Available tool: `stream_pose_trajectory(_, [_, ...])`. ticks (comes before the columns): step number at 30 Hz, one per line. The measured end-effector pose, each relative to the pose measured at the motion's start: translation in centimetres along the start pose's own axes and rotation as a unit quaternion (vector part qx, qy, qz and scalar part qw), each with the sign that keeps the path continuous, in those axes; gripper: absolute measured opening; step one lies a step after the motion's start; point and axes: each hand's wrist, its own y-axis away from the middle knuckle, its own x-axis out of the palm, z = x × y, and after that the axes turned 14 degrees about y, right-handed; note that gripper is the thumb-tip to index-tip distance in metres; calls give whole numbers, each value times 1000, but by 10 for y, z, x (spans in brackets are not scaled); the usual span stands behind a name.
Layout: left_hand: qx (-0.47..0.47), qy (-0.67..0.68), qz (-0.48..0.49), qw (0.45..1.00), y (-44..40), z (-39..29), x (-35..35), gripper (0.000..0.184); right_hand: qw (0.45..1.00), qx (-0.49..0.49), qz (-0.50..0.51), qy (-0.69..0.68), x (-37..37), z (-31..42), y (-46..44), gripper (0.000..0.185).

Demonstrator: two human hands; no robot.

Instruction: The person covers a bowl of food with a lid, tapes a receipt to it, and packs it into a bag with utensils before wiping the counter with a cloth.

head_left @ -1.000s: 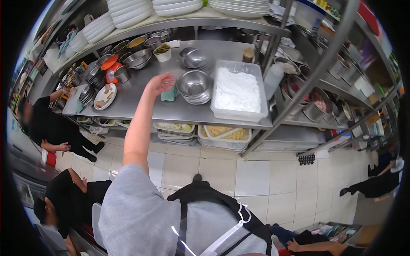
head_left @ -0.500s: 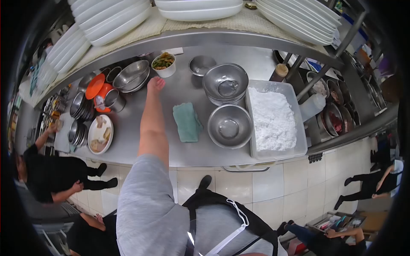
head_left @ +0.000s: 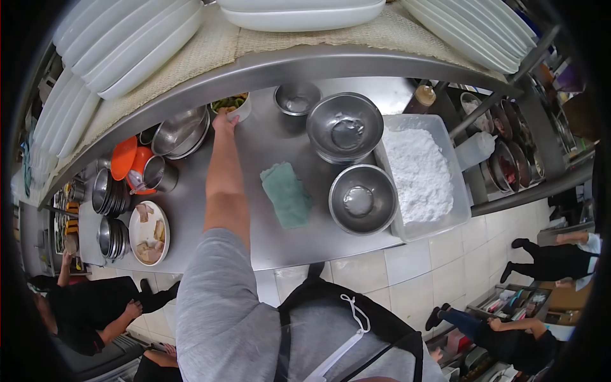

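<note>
At the back of the steel counter, my left hand (head_left: 224, 121) is at the near rim of a white tub (head_left: 242, 113) of green and orange food, fingers at the rim and thumb against the outer wall. The shelf edge hides part of the tub. A folded green cloth (head_left: 286, 195) lies to the right of my forearm. Steel bowls (head_left: 362, 199) stand farther right, beside a clear bin (head_left: 459, 213) of white powder. My right hand is out of view.
A shelf (head_left: 280, 60) with stacked white dishes (head_left: 302, 16) overhangs the counter (head_left: 286, 248). Left are an orange container (head_left: 125, 158), stacked bowls (head_left: 111, 239) and an oval dish (head_left: 164, 245) of pale food pieces. Several people stand around, one at the left (head_left: 89, 312).
My left hand has moved from beside the cloth back to the tub and taken hold at its rim. The view has shifted closer to the counter and shelf.
</note>
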Motion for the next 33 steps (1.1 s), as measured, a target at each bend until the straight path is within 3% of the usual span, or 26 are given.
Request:
stream_pose_trajectory(2, [5,10,-5,1000,5,2,-1,32,987,-135,-89,-5,-2,28,-6,60])
stream_pose_trajectory(5, [30,8,-77,997,41,3,-4,33,951,-245,-171,-77,-35,79,7,62])
stream_pose_trajectory(8, [33,-8,8,999,76,1,-33,32,893,-340,-236,-175,-65,119,3,62])
stream_pose_trajectory(10, [18,-1,141,990,107,-10,-48,30,886,-344,-221,-219,-107,143,27,59])
stream_pose_trajectory(14, [-67,-96,200,973,157,-49,-60,27,817,-427,-283,-266,-174,190,65,53])
stream_pose_trajectory(16, [-90,-154,266,947,215,-74,-46,26,792,-441,-237,-349,-207,214,95,50])
stream_pose_trajectory(20, [-141,-238,337,900,307,-97,-14,30,715,-514,-248,-404,-251,238,142,47])
stream_pose_trajectory(23, [-155,-334,407,836,370,-88,15,30,695,-515,-249,-436,-255,231,147,46])
stream_pose_trajectory(26, [-215,-344,487,773,417,-49,37,30,703,-487,-273,-440,-242,202,135,43])
stream_pose_trajectory(30, [-270,-380,544,697,505,42,53,27,743,-397,-302,-446,-201,136,105,38])
stream_pose_trajectory(33, [-354,-409,610,578,561,114,53,26,789,-281,-320,-444,-168,59,90,37])
